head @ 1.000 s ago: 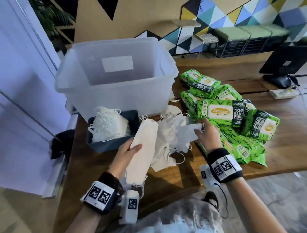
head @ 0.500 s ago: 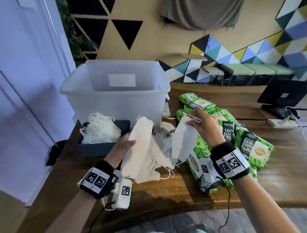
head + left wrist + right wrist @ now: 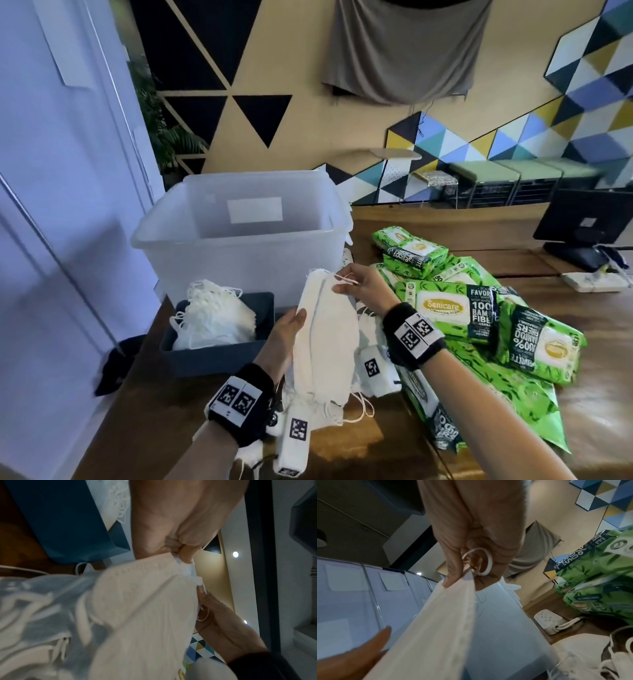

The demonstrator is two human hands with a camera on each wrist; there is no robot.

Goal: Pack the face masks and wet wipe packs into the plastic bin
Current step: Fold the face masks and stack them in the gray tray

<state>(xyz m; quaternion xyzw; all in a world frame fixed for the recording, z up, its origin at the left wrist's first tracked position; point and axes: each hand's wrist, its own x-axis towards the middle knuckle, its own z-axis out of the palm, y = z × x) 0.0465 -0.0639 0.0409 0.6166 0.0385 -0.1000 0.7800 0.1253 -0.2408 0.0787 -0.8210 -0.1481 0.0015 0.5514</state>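
My left hand (image 3: 286, 337) grips a stack of folded white face masks (image 3: 325, 337) upright in front of the clear plastic bin (image 3: 239, 246). My right hand (image 3: 356, 286) pinches the top edge of the outermost mask (image 3: 450, 609) against that stack, an ear loop (image 3: 481, 561) curled over its fingers. In the left wrist view the mask stack (image 3: 145, 615) fills the middle, pinched at its top. Green wet wipe packs (image 3: 455, 308) lie heaped on the table at the right. I see nothing inside the bin.
A dark blue tray (image 3: 219, 349) with several more masks (image 3: 212, 315) sits in front of the bin. Loose masks (image 3: 370, 329) lie behind my hands. A power strip (image 3: 596, 281) and a monitor base (image 3: 579, 253) stand far right. The table's left edge runs near the tray.
My right hand lifted one mask off the loose pile and brought it left onto the stack held by my left hand. My head tilted up.
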